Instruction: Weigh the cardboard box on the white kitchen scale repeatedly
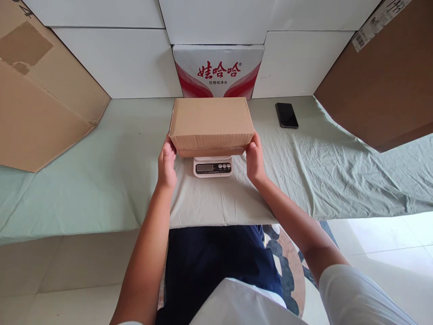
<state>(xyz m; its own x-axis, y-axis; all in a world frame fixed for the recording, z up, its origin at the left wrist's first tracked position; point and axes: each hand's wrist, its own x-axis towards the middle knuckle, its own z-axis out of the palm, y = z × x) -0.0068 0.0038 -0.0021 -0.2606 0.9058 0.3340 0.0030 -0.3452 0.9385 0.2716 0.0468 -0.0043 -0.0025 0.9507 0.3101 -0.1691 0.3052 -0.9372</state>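
A closed brown cardboard box (212,118) sits over a small white kitchen scale (213,168). It hides the scale's platform, so I cannot tell whether the box rests on it. The scale's display and buttons face me, and the display looks blank. Against the box's left end is my left hand (167,163), its thumb showing and its other fingers partly hidden. My right hand (254,156) presses the right end in the same way. Between them, the two hands grip the box.
A green cloth covers the table (135,180). Behind the cardboard box stands a white and red carton (218,67), with plain white panels beside it. A black phone (287,115) lies to the right. Large cardboard sheets (54,95) flank both sides.
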